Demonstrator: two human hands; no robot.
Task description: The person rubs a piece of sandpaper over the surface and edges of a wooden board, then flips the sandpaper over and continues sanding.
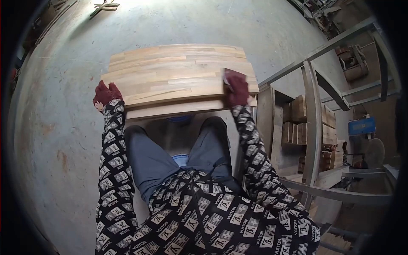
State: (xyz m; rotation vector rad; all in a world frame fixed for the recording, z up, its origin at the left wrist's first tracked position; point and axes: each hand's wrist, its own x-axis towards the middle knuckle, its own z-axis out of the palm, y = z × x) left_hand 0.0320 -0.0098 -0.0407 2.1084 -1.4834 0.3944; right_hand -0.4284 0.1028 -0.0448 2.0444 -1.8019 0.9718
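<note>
A wide panel of glued wood strips (178,72) lies flat in front of my knees, with a second board (178,108) showing under its near edge. At the panel's near left corner, my left hand (107,92) in a maroon glove has its fingers curled at the edge, gripping it. My right hand (238,91), gloved alike and slightly blurred, presses on the panel near its right end. Under its fingers is a flat, dark piece of sandpaper (233,73), mostly hidden by the glove. What holds up the boards is largely out of sight.
A metal frame rack (312,114) stands close on the right, with stacked wood blocks (295,132) inside it. Beyond lies a blue box (361,126). Wood scraps (104,7) lie on the concrete floor (55,106) ahead. Something blue (180,160) shows between my legs.
</note>
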